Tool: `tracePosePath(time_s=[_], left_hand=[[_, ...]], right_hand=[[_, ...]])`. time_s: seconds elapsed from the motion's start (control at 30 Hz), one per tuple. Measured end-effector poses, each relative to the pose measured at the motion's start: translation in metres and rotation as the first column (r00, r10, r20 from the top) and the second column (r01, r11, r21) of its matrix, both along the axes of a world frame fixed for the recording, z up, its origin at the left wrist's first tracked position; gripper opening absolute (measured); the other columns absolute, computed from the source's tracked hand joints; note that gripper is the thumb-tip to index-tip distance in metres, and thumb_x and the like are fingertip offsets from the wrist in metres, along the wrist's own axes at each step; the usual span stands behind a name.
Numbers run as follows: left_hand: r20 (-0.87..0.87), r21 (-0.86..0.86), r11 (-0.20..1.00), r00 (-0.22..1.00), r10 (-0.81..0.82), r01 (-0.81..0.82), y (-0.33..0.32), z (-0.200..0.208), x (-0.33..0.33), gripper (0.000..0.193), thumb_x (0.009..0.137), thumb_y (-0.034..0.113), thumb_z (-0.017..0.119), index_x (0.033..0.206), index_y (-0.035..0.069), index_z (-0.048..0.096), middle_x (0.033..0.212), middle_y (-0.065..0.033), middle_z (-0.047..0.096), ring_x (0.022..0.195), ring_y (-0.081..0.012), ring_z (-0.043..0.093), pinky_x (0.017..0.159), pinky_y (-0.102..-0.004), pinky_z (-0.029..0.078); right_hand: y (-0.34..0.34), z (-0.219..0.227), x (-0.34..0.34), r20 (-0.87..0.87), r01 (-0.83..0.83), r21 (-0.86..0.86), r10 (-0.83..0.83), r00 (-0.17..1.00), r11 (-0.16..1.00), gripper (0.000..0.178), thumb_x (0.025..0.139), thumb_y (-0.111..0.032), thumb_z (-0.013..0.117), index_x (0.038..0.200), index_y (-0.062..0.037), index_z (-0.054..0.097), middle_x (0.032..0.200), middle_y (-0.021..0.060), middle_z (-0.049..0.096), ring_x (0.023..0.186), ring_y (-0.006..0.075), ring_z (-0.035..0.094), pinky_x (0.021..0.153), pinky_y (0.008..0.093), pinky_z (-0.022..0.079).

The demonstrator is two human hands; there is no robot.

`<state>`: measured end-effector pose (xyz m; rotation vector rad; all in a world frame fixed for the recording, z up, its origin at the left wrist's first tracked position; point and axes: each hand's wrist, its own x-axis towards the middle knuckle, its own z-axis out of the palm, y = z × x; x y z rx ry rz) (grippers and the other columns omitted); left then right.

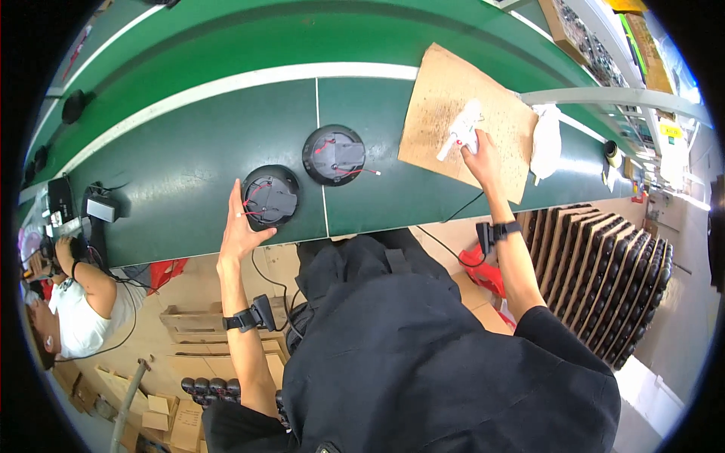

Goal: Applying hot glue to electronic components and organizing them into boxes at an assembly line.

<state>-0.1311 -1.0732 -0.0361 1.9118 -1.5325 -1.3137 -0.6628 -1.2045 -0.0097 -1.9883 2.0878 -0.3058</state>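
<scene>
Right grip: clenched on a white hand tool with small red marks; the tool is over the cardboard sheet, its narrow end toward the near left.
Left grip: released, thumb and fingers spread against the left and near rim of a black round unit.
Held-side unit: on the counter, inner side up; red wire across it, small white connector at its left edge, by the fingers.
Second unit: same kind, just beyond and right of the first; inner side up, its wire reaching past the right rim to a white connector.
Cardboard sheet: brown, dark-spotted, lying skewed on the counter's right part.
White bundle: just right of the sheet; contents cannot be told.
Wrists: a black strapped device on each, left and right.
Counter, left end: dark box-shaped device with a pale face.
Left of the counter: co-worker in a white shirt, one hand among small items.
Floor, right: tall stack of brown sheets and black rounded parts.
Floor, lower left: cardboard boxes.
</scene>
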Motion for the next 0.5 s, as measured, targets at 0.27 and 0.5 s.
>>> tracePosePath(time_s=[0.27, 0.5], left_hand=[[0.142, -0.278, 0.940, 0.960, 0.244, -0.198, -0.008, -0.002, -0.077, 0.132, 0.054, 0.018, 0.093, 0.155, 0.007, 0.010, 0.152, -0.0228, 0.026, 0.138, -0.0398, 0.034, 0.115, -0.0462, 0.033], [0.185, -0.309, 0.847, 0.846, 0.500, -0.433, -0.002, 0.000, -0.103, 0.122, 0.055, 0.022, 0.093, 0.151, 0.001, 0.020, 0.147, -0.0219, 0.032, 0.134, -0.0345, 0.040, 0.114, -0.0422, 0.035]], right_hand=[[-0.029, -0.064, -0.043, -0.151, -0.005, 0.069, 0.016, 0.988, 0.998, 0.062, 0.076, -0.024, 0.072, 0.129, -0.0016, 0.049, 0.124, 0.0229, 0.051, 0.104, 0.0416, 0.060, 0.087, 0.0492, 0.052], [0.004, -0.016, 0.045, 0.257, -0.365, 0.004, 0.351, 0.900, 0.931, 0.084, 0.073, -0.021, 0.078, 0.142, 0.0028, 0.035, 0.139, 0.0287, 0.041, 0.128, 0.0463, 0.043, 0.106, 0.0482, 0.039]])
